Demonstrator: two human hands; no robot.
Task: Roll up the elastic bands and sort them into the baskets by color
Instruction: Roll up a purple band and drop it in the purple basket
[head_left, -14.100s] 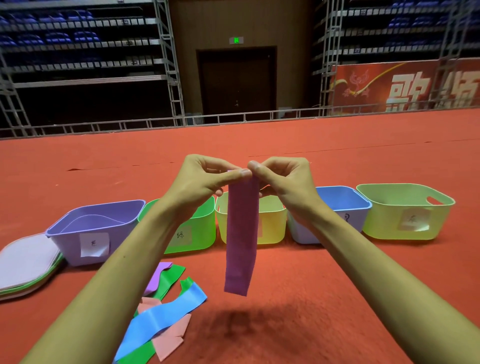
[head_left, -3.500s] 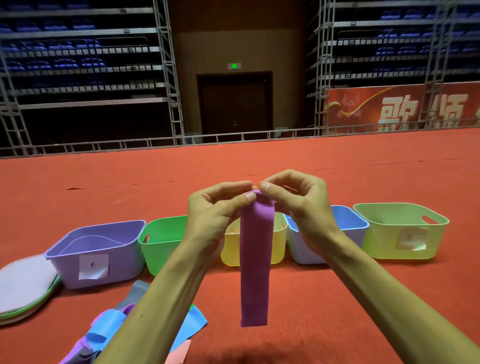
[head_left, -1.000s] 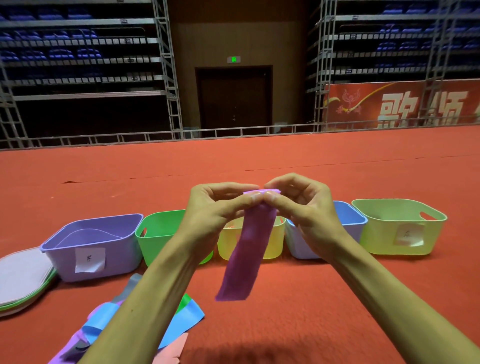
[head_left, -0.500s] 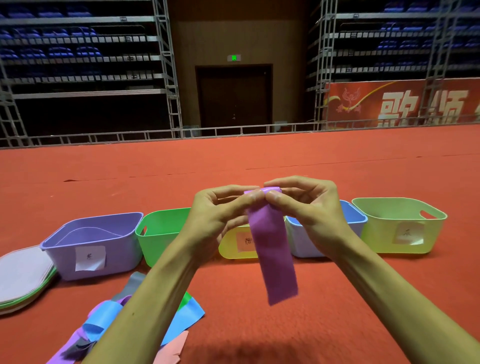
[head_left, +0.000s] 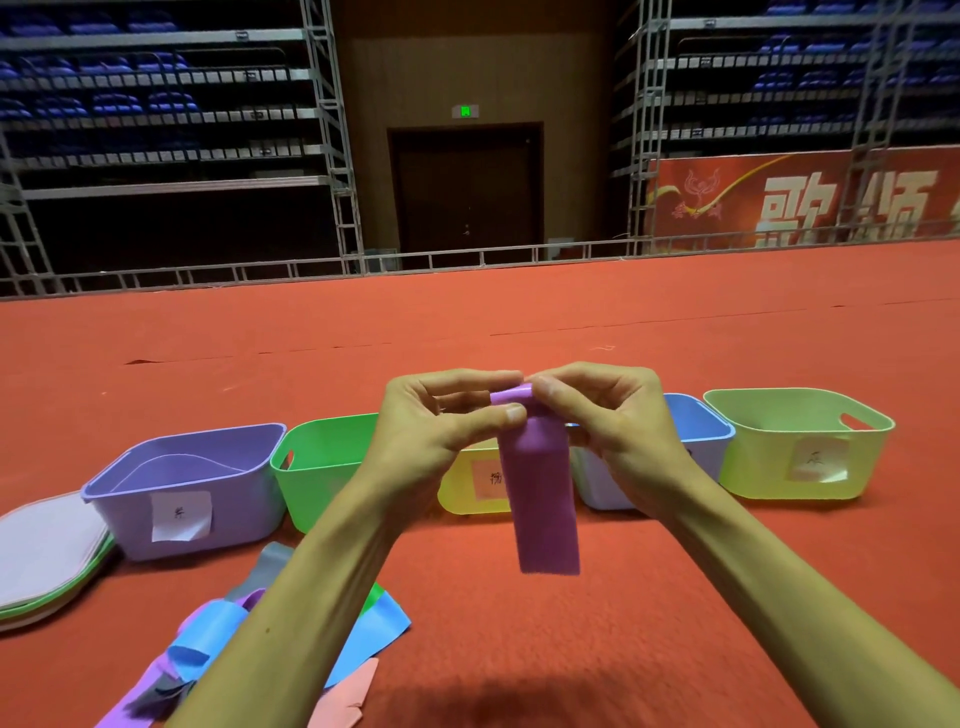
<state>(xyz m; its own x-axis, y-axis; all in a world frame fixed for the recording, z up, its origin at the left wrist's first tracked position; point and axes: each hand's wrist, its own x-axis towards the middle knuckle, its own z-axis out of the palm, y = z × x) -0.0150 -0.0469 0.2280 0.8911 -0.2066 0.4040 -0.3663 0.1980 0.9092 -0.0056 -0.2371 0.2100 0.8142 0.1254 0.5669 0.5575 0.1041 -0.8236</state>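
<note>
A purple elastic band (head_left: 543, 499) hangs in the air in front of the baskets, its top end curled over into a small roll. My left hand (head_left: 436, 421) and my right hand (head_left: 602, 415) both pinch that top end from either side. Behind stand five baskets in a row: purple (head_left: 202, 483), green (head_left: 317, 467), yellow (head_left: 467, 488), blue (head_left: 701, 441) and light green (head_left: 800, 447). Each visible front bears a paper label. Loose bands (head_left: 208, 644) in blue, purple, green, grey and pink lie on the floor at lower left, partly hidden by my left forearm.
A stack of flat lids (head_left: 47, 556) lies at the far left beside the purple basket. The red carpet (head_left: 675, 597) stretches away to a metal rail, scaffolding, a dark door and a red banner at the back.
The hanging tail of the purple band has swung from left to right and settled straight down. It looks shorter than seconds ago, with more rolled at the top. Both hands stayed put.
</note>
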